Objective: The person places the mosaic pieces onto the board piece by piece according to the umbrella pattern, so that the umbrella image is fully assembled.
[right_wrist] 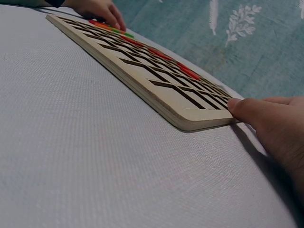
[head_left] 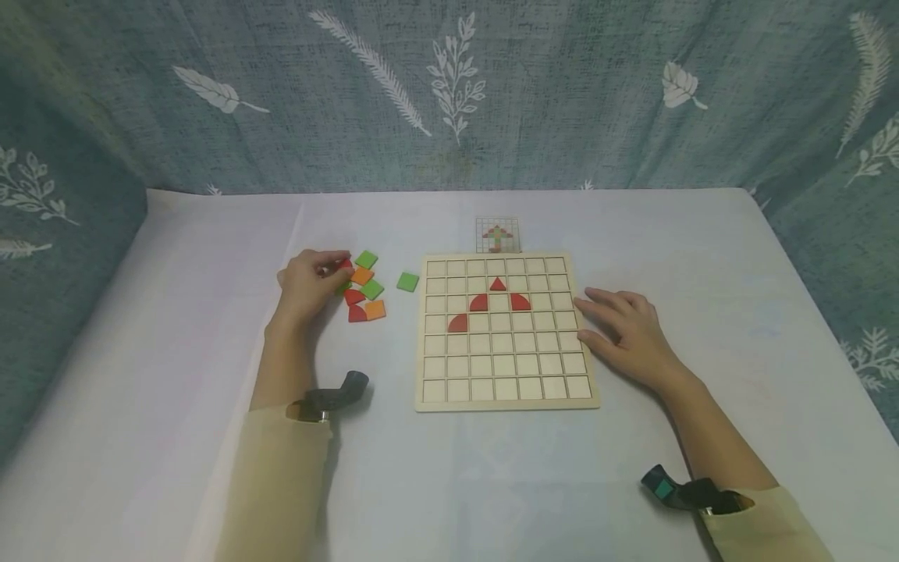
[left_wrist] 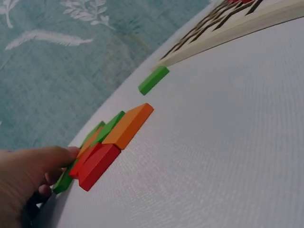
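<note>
My left hand (head_left: 309, 282) is at a small pile of flat tiles left of the board, its thumb and index finger pinching a red tile (head_left: 344, 264) that they partly cover. Around those fingertips lie green (head_left: 371, 289), orange (head_left: 375, 309) and red quarter-circle (head_left: 357, 313) tiles. The wooden grid board (head_left: 506, 405) carries a red triangle (head_left: 497, 285) and three red quarter-circles (head_left: 479, 303) in its cells. Loosely spread, my right hand (head_left: 630, 336) touches the board's right edge; in the right wrist view its thumb (right_wrist: 242, 108) rests at the rim.
A small pattern card (head_left: 498, 235) with a printed grid and a red-and-green figure lies against the board's far edge. One separate green tile (head_left: 407, 282) sits between pile and board. Behind the white table (head_left: 393, 484) hangs a leaf-patterned teal cloth (head_left: 562, 94).
</note>
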Available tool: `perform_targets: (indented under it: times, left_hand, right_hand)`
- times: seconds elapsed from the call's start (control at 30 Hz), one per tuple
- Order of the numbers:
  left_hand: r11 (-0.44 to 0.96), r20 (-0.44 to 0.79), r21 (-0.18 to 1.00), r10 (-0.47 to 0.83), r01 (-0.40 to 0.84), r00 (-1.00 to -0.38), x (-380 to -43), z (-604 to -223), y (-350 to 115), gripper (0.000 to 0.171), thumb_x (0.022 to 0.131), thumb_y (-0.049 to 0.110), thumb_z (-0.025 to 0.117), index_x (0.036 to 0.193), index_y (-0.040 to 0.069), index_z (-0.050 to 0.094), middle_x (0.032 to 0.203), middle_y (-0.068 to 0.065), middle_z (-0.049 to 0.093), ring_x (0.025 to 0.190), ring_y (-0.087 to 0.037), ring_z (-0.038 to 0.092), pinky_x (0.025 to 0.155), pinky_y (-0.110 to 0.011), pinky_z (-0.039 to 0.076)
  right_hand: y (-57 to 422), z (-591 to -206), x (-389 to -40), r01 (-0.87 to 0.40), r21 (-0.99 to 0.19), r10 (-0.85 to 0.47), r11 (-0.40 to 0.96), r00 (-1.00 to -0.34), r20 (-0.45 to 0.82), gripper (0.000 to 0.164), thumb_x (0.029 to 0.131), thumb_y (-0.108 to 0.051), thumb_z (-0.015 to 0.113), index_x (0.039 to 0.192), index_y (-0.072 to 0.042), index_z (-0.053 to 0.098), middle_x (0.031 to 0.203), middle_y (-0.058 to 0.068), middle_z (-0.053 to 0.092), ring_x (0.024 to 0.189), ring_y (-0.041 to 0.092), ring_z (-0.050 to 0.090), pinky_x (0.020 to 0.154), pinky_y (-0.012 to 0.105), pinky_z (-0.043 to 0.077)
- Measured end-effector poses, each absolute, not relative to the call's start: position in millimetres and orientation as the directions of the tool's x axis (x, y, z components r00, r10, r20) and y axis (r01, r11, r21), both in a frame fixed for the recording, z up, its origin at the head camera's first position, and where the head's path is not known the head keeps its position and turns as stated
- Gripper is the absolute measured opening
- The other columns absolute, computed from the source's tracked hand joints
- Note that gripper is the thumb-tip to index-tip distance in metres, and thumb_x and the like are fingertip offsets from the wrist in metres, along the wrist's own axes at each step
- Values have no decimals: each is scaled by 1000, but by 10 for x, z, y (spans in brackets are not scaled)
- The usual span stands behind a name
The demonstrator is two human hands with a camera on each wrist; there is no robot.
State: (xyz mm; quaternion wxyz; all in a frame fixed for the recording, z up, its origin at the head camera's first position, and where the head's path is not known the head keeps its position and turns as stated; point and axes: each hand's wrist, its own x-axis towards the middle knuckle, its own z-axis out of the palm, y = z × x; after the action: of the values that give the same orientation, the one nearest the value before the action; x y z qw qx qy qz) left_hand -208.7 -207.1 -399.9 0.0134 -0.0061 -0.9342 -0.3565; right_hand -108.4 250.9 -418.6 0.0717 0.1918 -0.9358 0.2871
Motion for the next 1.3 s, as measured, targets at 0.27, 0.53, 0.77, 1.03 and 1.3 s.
perform_targets:
  times: [0.27,0.53,0.77,1.03,1.3]
  left_hand:
    - [757,-34,654,48,14,-998,-2019,-3966,-2150,42,87,28,66,124,8,62,107,-17,59,101,-32,46,91,-51,20]
    - [776,-51,630,80,30,-995,-2002,-3994,-2164,43,85,19,63,127,10,60,100,-14,58,98,-30,45,93,-52,16]
    - [777,14,626,69,63,-998,-1980,-4011,-2142,29,86,20,65,109,3,68,105,-17,58,101,-33,45,93,-53,17]
    - [824,3,560,97,82,-995,-1971,-3935,-2141,36,86,26,67,114,3,64,103,-16,57,97,-31,49,92,-52,22]
    - [830,-243,557,127,-32,-962,-1892,-3689,-2157,46,87,31,64,128,11,56,109,-13,58,105,-29,46,93,-52,26]
  right_hand:
    - [2504,-4193,-1067,-404,-501,-320,765,-914,248,44,87,-28,64,128,-10,57,136,18,48,122,42,35,98,61,21]
    - [2486,-4205,-1048,-403,-507,-318,762,-915,249,44,88,-28,64,127,-10,57,135,18,49,121,41,36,98,61,21]
    - [2480,-4199,-1050,-402,-504,-319,764,-915,246,44,87,-26,65,128,-10,57,135,18,49,121,41,36,98,61,21]
    - [2484,-4171,-1063,-400,-494,-319,772,-916,242,45,87,-26,64,128,-9,57,136,18,48,122,42,35,99,61,20]
    - [2489,-4139,-1060,-392,-493,-313,777,-919,238,45,87,-26,64,128,-10,57,136,18,48,122,42,35,99,61,20]
